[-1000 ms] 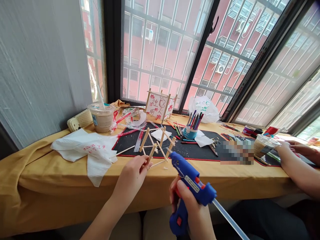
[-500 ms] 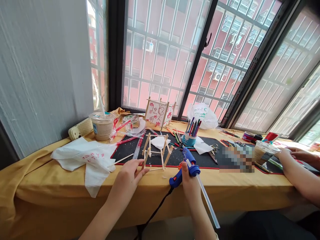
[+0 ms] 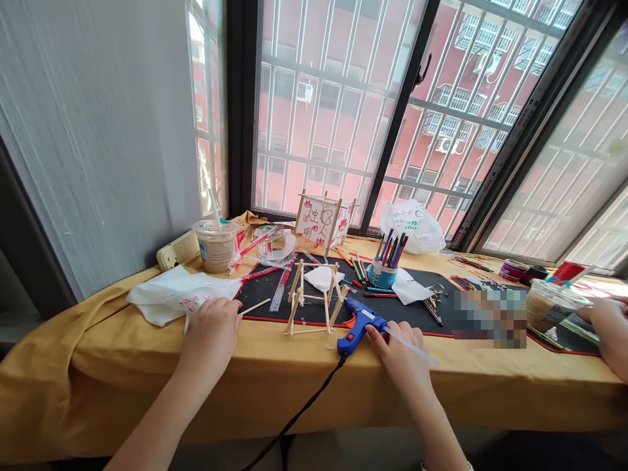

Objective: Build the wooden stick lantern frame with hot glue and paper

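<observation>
My left hand [image 3: 212, 330] is closed around the near end of a thin wooden stick [image 3: 256, 305], over the edge of the white tissue. Its fingertips are partly hidden behind the hand. To the right stands a small open frame of glued wooden sticks [image 3: 308, 331], untouched by either hand. A blue hot glue gun [image 3: 362, 322] lies on its side beside the frame, its black cord running down off the table. My right hand [image 3: 406, 360] is at the gun's rear, thumb and fingers apart around the clear glue stick, no longer wrapped round the handle.
A white tissue [image 3: 161, 297] with red marks and an iced drink cup [image 3: 216, 247] stand left. Behind are a decorated paper lantern [image 3: 318, 222], a pen holder [image 3: 381, 275] and a plastic bag [image 3: 415, 226]. Another person's hand [image 3: 611, 327] is at far right beside a second cup [image 3: 554, 304].
My left hand has left the stick frame and moved left onto the loose wooden stick. The glue gun now lies down, and my right hand has loosened from its handle and shifted right.
</observation>
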`<state>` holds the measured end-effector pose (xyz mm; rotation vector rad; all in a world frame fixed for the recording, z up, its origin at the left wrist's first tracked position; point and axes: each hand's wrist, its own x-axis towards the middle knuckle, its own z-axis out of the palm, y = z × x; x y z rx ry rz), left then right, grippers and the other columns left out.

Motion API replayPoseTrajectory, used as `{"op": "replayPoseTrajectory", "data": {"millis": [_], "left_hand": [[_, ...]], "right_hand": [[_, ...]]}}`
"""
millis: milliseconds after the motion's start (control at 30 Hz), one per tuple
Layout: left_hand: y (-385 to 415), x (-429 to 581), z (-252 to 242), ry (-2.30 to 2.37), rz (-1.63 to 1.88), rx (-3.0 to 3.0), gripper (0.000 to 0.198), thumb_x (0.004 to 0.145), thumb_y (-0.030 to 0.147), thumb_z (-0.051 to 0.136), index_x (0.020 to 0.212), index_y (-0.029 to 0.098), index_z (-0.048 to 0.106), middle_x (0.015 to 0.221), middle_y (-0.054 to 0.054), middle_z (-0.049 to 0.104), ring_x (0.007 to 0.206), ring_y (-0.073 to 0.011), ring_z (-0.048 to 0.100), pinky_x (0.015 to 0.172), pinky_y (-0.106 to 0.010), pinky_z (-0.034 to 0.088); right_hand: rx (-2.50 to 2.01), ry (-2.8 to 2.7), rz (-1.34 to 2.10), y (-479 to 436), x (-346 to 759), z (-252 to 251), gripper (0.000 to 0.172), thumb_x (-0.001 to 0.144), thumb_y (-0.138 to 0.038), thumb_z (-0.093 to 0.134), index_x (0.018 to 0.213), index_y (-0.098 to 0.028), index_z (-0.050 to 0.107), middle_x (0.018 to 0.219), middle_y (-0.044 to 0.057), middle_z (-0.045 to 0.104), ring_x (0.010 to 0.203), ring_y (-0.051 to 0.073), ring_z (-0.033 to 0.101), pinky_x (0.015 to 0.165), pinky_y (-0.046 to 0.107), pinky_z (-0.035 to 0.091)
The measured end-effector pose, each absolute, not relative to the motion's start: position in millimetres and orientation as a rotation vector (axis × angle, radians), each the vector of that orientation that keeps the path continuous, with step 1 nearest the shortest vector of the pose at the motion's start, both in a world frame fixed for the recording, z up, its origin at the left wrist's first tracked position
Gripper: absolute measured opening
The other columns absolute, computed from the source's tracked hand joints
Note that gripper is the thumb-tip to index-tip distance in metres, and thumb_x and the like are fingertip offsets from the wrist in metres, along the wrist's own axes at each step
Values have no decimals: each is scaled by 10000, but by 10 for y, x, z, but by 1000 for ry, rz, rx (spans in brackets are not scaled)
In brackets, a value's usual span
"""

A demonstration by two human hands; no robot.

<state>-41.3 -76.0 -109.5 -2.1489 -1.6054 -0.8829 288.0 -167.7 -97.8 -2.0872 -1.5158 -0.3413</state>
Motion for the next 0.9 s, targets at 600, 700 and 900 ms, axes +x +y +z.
{"op": "replayPoseTrajectory", "data": {"millis": [600, 700, 900], "left_hand": [[-1202, -86, -623, -879, -1515, -2137, 117, 964, 223, 489, 1021, 175, 580, 849, 8, 651, 729, -116, 623, 674, -266, 516], [-1228, -18, -595, -773, -1523, -2199, 107, 958, 206, 502, 1026, 176, 578, 760, 29, 617, 659, -103, 597, 593, -230, 489], [-1233, 126, -496, -606, -1579, -2344, 241, 922, 68, 458, 1081, 212, 569, 753, 17, 578, 666, -106, 559, 621, -214, 486]], "right_hand": [[-1614, -2008, 234, -1730, 3331, -818, 248, 919, -185, 391, 955, -226, 633, 1042, 82, 627, 1008, 225, 559, 940, 375, 460], [-1610, -1941, 239, -1688, 3321, -861, 269, 922, -187, 371, 908, -205, 639, 1010, 95, 639, 1000, 232, 568, 929, 385, 464], [-1479, -1719, 30, -1620, 3294, -986, 184, 899, -248, 473, 840, -205, 641, 849, 78, 664, 830, 239, 610, 770, 388, 518]]}}
